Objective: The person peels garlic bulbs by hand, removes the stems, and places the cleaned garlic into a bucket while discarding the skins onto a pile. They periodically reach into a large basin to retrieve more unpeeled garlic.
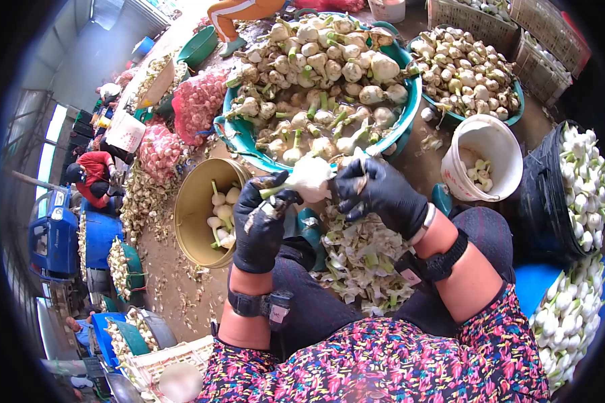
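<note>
My left hand (261,218), in a black glove with scraps stuck to it, grips a white garlic bulb (310,178) by its green stem. My right hand (380,191), also black-gloved, is close to the bulb's other side, its fingers pinched on a pale scrap of garlic skin (361,183). Below both hands, a heap of garlic peelings (366,262) lies between my knees. Just beyond them stands a large green tub (410,111) with unpeeled garlic bulbs (316,57), some sitting in brownish water.
Left of me is a tan bucket (188,221) with several peeled bulbs. On the right stand a white bucket (454,158) and a black tub (544,188) full of clean garlic. Pink mesh sacks (198,101) lie further left. A person in red (95,176) works there.
</note>
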The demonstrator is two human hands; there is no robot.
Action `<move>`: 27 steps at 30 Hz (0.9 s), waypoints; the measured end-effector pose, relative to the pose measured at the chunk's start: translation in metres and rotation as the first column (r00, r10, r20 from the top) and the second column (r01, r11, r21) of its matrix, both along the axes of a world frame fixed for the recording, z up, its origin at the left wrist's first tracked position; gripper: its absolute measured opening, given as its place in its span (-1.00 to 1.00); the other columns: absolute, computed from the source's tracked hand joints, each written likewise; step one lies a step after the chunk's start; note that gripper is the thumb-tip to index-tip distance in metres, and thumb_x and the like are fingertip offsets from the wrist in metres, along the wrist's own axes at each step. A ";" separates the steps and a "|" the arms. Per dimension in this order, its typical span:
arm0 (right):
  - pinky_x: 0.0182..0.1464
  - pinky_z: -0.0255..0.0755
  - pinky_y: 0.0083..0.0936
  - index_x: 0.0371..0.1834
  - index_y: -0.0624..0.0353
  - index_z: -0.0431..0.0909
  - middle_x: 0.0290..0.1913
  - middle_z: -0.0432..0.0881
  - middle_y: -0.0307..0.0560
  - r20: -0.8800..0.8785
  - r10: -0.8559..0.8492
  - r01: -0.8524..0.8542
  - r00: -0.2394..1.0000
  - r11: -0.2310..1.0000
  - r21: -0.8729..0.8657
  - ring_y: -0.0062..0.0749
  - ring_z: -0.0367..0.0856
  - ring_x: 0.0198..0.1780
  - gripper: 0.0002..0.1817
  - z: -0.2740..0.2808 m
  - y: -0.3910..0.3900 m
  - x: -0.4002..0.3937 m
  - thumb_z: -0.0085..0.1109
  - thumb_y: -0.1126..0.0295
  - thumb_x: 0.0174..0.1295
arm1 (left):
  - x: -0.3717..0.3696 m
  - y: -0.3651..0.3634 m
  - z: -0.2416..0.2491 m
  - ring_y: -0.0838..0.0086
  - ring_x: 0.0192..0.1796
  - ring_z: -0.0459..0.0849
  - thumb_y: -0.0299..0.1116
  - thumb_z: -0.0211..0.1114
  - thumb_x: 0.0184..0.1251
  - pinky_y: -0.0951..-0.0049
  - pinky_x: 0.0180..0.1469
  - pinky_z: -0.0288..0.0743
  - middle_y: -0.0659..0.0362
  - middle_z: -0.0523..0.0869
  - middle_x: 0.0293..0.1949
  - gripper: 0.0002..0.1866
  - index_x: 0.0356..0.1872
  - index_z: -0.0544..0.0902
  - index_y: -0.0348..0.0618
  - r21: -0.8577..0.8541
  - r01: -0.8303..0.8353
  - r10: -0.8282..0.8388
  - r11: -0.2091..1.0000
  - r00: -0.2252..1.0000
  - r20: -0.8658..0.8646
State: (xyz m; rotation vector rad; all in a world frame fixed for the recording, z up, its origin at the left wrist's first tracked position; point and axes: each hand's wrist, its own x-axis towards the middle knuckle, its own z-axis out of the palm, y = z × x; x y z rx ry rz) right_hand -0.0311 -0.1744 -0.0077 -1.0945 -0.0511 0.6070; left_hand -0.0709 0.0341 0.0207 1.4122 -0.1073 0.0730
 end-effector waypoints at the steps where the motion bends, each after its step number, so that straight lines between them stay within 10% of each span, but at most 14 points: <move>1: -0.50 0.46 -0.59 -0.27 0.19 0.41 -0.45 0.50 -0.22 -0.072 -0.018 0.020 0.997 1.000 0.022 -0.56 0.52 -0.47 -0.79 0.008 0.000 0.002 0.23 0.39 0.12 | -0.003 -0.007 0.001 0.46 -0.19 0.64 -0.51 0.11 0.20 0.50 -0.06 0.50 0.08 0.65 -0.19 -0.75 -0.09 0.51 -0.34 0.086 -0.042 0.042 0.995 0.999 -0.006; 5: -0.54 0.39 -0.66 -0.29 0.16 0.40 -0.49 0.47 -0.23 -0.011 -0.140 0.140 0.990 0.990 0.017 -0.61 0.44 -0.57 -0.81 0.005 0.001 0.000 0.21 0.38 0.15 | -0.005 -0.015 -0.016 0.46 -0.20 0.64 -0.54 0.17 0.20 0.45 -0.04 0.52 0.10 0.63 -0.18 -0.77 -0.10 0.51 -0.33 0.212 0.012 -0.028 0.977 0.997 0.072; 9: -0.60 0.40 -0.63 -0.36 0.15 0.43 -0.55 0.52 -0.19 -0.266 -0.369 0.451 0.891 0.795 0.406 -0.60 0.42 -0.66 -0.99 0.009 -0.025 0.020 0.04 0.51 0.20 | 0.000 0.004 -0.024 0.47 -0.21 0.61 -0.55 0.14 0.25 0.44 -0.11 0.56 0.18 0.60 -0.25 -0.68 0.04 0.43 -0.27 -0.649 0.007 -0.131 0.761 0.981 -0.142; 11: -0.53 0.44 -0.66 -0.33 0.16 0.49 -0.52 0.58 -0.17 -0.164 -0.406 0.436 0.899 0.796 0.421 -0.60 0.49 -0.58 -0.94 -0.004 -0.035 0.024 0.06 0.54 0.14 | 0.004 0.024 -0.011 0.49 -0.24 0.61 -0.57 0.09 0.28 0.47 -0.14 0.57 0.18 0.60 -0.25 -0.69 0.05 0.42 -0.30 -0.570 0.033 -0.139 0.821 0.980 -0.144; 13: -0.42 0.42 -0.64 -0.37 0.14 0.54 -0.49 0.57 -0.24 0.057 0.196 -0.189 0.979 0.976 -0.111 -0.62 0.53 -0.46 -0.92 0.002 -0.042 0.016 0.08 0.48 0.07 | 0.010 0.054 -0.013 0.53 -0.28 0.60 -0.49 0.11 0.31 0.53 -0.18 0.54 0.16 0.59 -0.19 -0.72 0.02 0.45 -0.33 0.175 -0.242 0.214 0.954 0.963 0.162; 15: -0.33 0.46 -0.49 -0.45 0.20 0.59 -0.51 0.62 -0.10 0.271 0.586 -0.405 0.763 0.762 -0.505 -0.41 0.61 -0.39 -0.90 -0.008 -0.029 0.004 0.11 0.47 -0.05 | 0.014 0.101 0.006 0.56 -0.29 0.59 -0.51 0.12 0.23 0.54 -0.17 0.51 0.15 0.62 -0.24 -0.72 -0.04 0.49 -0.34 0.307 -0.336 0.274 0.890 0.934 0.228; 17: -0.30 0.44 -0.36 -0.41 0.19 0.60 -0.46 0.62 0.02 0.375 0.674 -0.190 0.636 0.609 -0.770 -0.20 0.60 -0.41 -0.85 -0.014 -0.022 -0.006 0.17 0.39 -0.06 | 0.022 0.129 0.026 0.48 -0.25 0.61 -0.47 0.14 0.20 0.47 -0.16 0.49 0.11 0.64 -0.26 -0.79 -0.17 0.58 -0.32 0.811 -0.373 0.171 0.451 0.928 0.332; 19: -0.31 0.41 -0.35 -0.41 0.17 0.59 -0.47 0.60 0.05 0.420 0.548 -0.113 0.723 0.693 -0.712 -0.15 0.58 -0.40 -0.83 -0.009 -0.024 -0.001 0.19 0.33 -0.03 | 0.024 0.128 0.035 0.46 -0.23 0.61 -0.42 0.18 0.20 0.45 -0.14 0.48 0.07 0.66 -0.23 -0.77 -0.17 0.60 -0.32 0.936 -0.322 -0.018 0.144 0.945 0.328; 21: -0.30 0.42 -0.42 -0.35 0.20 0.57 -0.48 0.59 0.03 0.286 0.439 -0.109 0.852 0.684 -0.722 -0.24 0.59 -0.38 -0.83 0.001 -0.023 0.006 0.17 0.37 -0.01 | 0.045 0.089 0.037 0.24 -0.23 0.64 -0.44 0.24 0.07 0.35 -0.13 0.48 -0.01 0.66 -0.30 -0.74 -0.18 0.62 -0.28 0.886 -0.194 -0.184 0.421 0.938 0.293; 25: -0.20 0.45 -0.30 -0.33 0.21 0.58 -0.36 0.61 0.17 0.487 0.179 0.088 0.855 0.875 -0.475 -0.01 0.60 -0.27 -0.77 -0.021 -0.021 0.006 0.13 0.38 -0.08 | 0.115 0.022 -0.018 0.11 -0.10 0.64 -0.10 0.29 0.04 0.28 -0.05 0.49 -0.16 0.64 -0.19 -0.49 -0.05 0.57 -0.29 0.912 0.188 -0.277 0.365 0.957 -0.086; 27: -0.15 0.44 -0.26 -0.25 0.21 0.55 -0.31 0.61 0.16 0.595 0.123 0.283 0.794 0.792 -0.542 0.00 0.59 -0.21 -0.73 -0.014 -0.026 0.006 0.12 0.39 -0.07 | 0.158 0.024 -0.065 0.02 -0.03 0.60 -0.10 0.23 0.05 0.22 0.03 0.46 -0.19 0.62 -0.11 -0.39 0.12 0.45 -0.28 0.962 0.272 -0.335 0.002 0.907 -0.255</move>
